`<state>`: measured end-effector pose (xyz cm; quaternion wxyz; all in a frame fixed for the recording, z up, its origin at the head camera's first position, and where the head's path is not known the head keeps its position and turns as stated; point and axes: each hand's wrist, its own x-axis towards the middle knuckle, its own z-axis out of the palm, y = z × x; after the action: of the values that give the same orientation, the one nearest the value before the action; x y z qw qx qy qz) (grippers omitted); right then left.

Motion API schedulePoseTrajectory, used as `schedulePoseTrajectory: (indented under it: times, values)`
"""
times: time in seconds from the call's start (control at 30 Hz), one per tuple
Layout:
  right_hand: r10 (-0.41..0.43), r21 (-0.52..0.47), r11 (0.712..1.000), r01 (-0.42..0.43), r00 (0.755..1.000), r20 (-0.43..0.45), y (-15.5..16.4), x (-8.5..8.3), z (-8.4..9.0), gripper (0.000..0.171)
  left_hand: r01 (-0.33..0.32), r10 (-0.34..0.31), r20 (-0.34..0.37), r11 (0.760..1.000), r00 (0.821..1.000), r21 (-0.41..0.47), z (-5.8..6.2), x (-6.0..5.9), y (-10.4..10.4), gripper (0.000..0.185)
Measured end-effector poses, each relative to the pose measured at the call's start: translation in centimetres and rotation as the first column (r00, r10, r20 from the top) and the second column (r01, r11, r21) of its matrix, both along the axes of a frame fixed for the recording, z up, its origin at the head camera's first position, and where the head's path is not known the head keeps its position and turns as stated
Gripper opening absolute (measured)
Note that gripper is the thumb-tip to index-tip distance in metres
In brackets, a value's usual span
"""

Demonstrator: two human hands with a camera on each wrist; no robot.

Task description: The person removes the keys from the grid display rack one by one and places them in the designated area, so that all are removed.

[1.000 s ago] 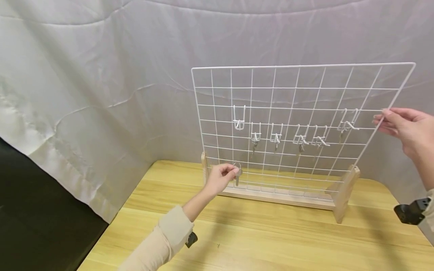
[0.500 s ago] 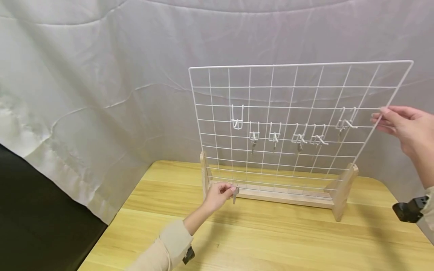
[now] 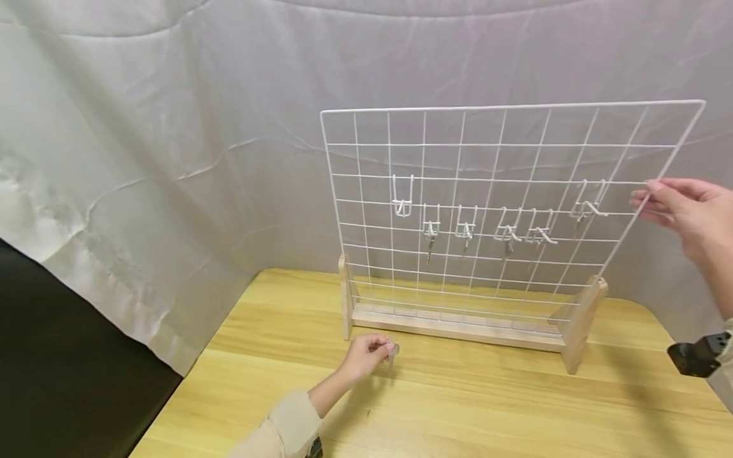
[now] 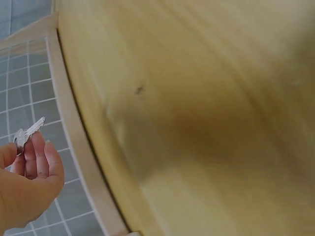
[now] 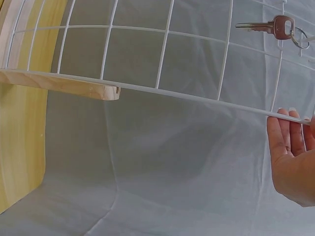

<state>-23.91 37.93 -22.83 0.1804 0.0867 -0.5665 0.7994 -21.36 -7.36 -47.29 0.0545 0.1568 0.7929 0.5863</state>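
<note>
One key (image 3: 394, 350): pinched in left grip (image 3: 366, 354), over bench (image 3: 487, 407), near side of grid (image 3: 497, 180).
Left grip: lower and nearer than a second ago, key with it.
Right grip (image 3: 687, 207): pinches grid's right edge, as before.
Left hook (image 3: 403, 208): no key seen.
Gap to grid: wider, so key's off any hook.

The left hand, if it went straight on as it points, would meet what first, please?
The left hand would probably meet the wooden base first, or the wire grid just above it; height and depth are unclear.
</note>
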Motion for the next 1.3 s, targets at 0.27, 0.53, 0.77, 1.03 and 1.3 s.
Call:
schedulePoseTrajectory:
  times: [0.27,0.53,0.77,1.03,1.3]
  values:
    - [0.027,0.015,1.000,-0.027,1.000,0.000,0.3,-0.1,0.0,0.012,-0.051,0.054,0.085,0.998,0.995,-0.048,-2.2,1.1,-1.0,0.017]
    - [0.024,0.061,0.998,-0.026,0.999,0.029,0.8,-0.4,0.0,0.010,-0.119,0.146,0.198,0.983,0.969,-0.141,-3.3,1.8,-1.3,0.015]
    - [0.031,0.054,0.998,-0.033,0.999,0.026,0.5,-0.1,0.3,0.016,-0.152,0.181,0.176,0.975,0.968,-0.165,-3.7,1.5,-1.3,0.014]
    - [0.053,0.028,0.998,-0.053,0.998,0.021,0.6,-0.1,0.4,0.019,-0.163,0.207,0.213,0.965,0.955,-0.207,-3.3,1.0,-1.2,0.014]
    - [0.049,0.037,0.998,-0.049,0.999,0.008,0.6,-0.1,0.4,0.019,-0.178,0.240,0.206,0.944,0.949,-0.279,-2.9,0.6,-1.0,0.016]
